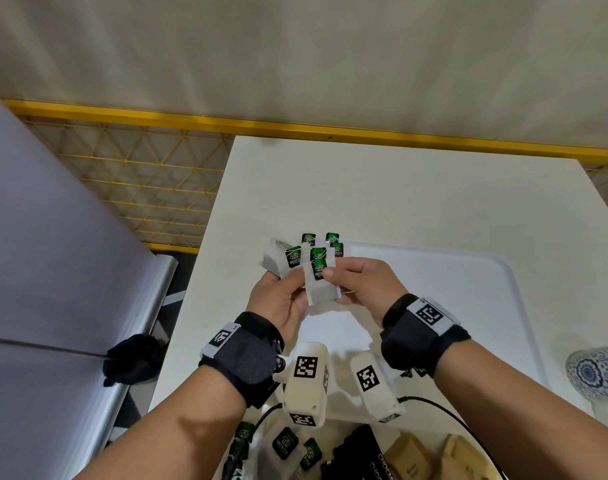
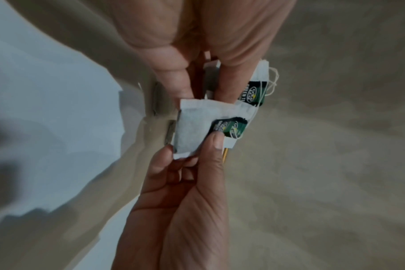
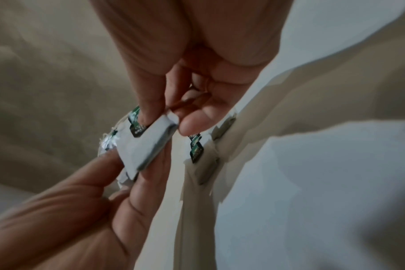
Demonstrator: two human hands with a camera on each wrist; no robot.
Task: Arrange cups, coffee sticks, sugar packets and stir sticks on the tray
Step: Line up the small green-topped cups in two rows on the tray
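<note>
Papery tea bags [image 1: 321,287] are being separated above the tray [image 1: 469,268] — my left hand [image 1: 278,303] is gripping the bunch, right hand [image 1: 361,282] pinching one off for neat placement.

Black glove [image 1: 133,358] lies left of white counter [image 1: 382,188]; yellow wire rack [image 1: 150,188] behind; blue-patterned ceramic [image 1: 597,379] at right.

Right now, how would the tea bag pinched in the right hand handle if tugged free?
The tea bag looks thin, probably light and floppy. Its string and green tag could snag neighbouring bags in the left hand. Right hand pinches paper that likely tears.
</note>
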